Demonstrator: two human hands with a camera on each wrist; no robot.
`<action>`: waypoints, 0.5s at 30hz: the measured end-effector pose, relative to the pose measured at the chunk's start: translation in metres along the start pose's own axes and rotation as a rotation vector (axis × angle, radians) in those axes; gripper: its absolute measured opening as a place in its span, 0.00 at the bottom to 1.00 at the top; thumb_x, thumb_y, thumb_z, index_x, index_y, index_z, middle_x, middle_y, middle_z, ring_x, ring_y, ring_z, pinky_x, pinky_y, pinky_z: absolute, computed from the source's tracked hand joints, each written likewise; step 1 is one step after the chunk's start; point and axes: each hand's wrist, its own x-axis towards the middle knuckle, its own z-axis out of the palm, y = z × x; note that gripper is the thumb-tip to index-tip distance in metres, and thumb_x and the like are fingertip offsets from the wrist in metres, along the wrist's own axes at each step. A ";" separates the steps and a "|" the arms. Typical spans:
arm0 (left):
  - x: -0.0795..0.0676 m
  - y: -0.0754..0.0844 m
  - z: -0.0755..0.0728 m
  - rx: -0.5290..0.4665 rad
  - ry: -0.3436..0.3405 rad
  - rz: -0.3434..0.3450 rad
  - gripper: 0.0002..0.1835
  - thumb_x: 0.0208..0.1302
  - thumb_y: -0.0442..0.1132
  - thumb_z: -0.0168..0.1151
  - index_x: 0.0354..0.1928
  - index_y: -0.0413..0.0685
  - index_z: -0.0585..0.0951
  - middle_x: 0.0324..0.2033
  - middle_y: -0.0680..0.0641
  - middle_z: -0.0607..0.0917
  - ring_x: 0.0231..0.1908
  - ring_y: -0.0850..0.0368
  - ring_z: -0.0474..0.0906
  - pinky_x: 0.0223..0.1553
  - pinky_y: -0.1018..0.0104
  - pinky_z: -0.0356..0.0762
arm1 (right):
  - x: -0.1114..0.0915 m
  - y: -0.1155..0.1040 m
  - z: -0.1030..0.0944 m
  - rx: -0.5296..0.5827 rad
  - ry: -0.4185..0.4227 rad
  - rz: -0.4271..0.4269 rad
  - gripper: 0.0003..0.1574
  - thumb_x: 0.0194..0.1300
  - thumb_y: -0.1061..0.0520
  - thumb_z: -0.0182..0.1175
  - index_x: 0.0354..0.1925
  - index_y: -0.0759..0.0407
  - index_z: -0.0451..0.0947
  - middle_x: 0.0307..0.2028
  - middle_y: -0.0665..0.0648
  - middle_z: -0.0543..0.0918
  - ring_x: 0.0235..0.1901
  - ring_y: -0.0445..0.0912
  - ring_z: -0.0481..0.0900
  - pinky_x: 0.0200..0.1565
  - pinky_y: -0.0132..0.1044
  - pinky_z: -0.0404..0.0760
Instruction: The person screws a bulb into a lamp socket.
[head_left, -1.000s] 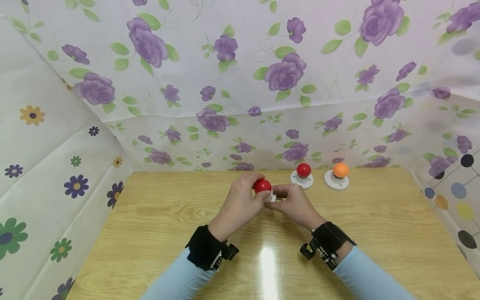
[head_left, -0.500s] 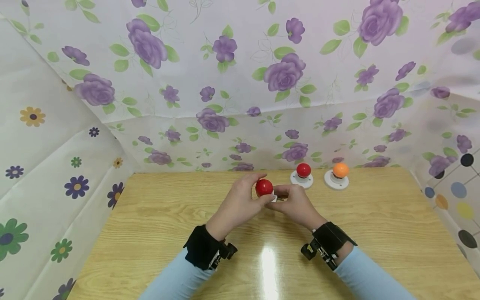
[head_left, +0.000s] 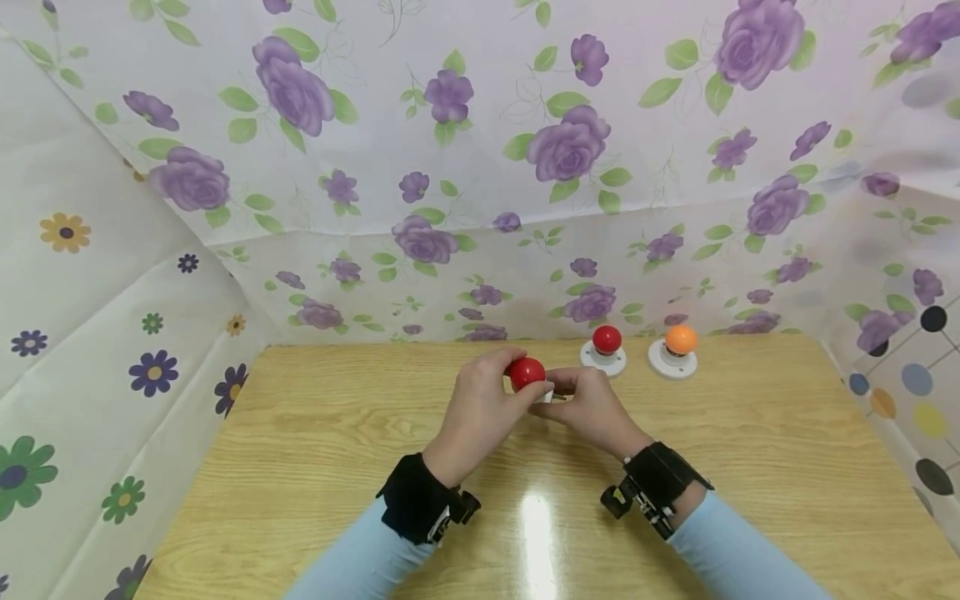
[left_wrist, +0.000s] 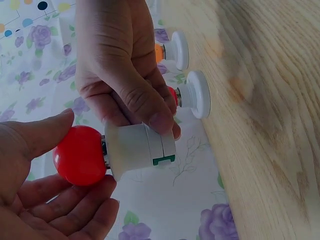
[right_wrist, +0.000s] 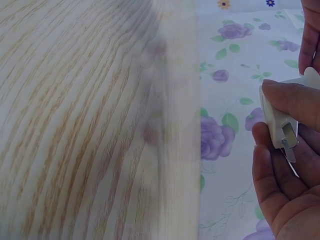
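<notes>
My left hand (head_left: 483, 400) pinches a round red light bulb (left_wrist: 80, 155) between thumb and fingers. The bulb sits in a white lamp socket (left_wrist: 135, 147), and a thin strip of its metal base shows at the socket's mouth. Around the socket's other end curl the thumb and fingers of my right hand (head_left: 592, 406). In the right wrist view, a flat metal prong (right_wrist: 289, 150) sticks out from that end. Both hands hold the joined pieces above the table, the bulb pointing left. The palm side of the right hand is hidden in the head view.
Behind my right hand, a second red bulb (head_left: 607, 339) stands upright in a round white base (head_left: 613, 367). To its right is an orange bulb (head_left: 682, 339) in a similar base (head_left: 678, 369). Flowered cloth (head_left: 345, 167) hangs behind the wooden table (head_left: 322, 467).
My left wrist shifted slightly left, then back right, and the fingers changed position around the red bulb, which tilted a little. My right hand has stayed almost still on the socket.
</notes>
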 end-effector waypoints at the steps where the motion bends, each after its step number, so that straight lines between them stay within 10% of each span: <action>1: 0.000 0.000 0.000 -0.005 -0.006 0.006 0.28 0.54 0.55 0.67 0.51 0.44 0.78 0.42 0.53 0.80 0.41 0.66 0.73 0.37 0.78 0.71 | 0.000 0.000 0.000 0.000 -0.002 -0.004 0.18 0.50 0.46 0.71 0.42 0.38 0.81 0.40 0.38 0.81 0.43 0.36 0.77 0.44 0.36 0.76; 15: 0.005 0.000 -0.006 -0.050 -0.138 -0.009 0.23 0.57 0.45 0.67 0.53 0.43 0.77 0.45 0.50 0.79 0.41 0.66 0.73 0.35 0.77 0.73 | 0.002 0.002 -0.001 0.011 -0.029 -0.053 0.18 0.51 0.53 0.70 0.43 0.41 0.81 0.40 0.39 0.81 0.44 0.37 0.77 0.47 0.44 0.75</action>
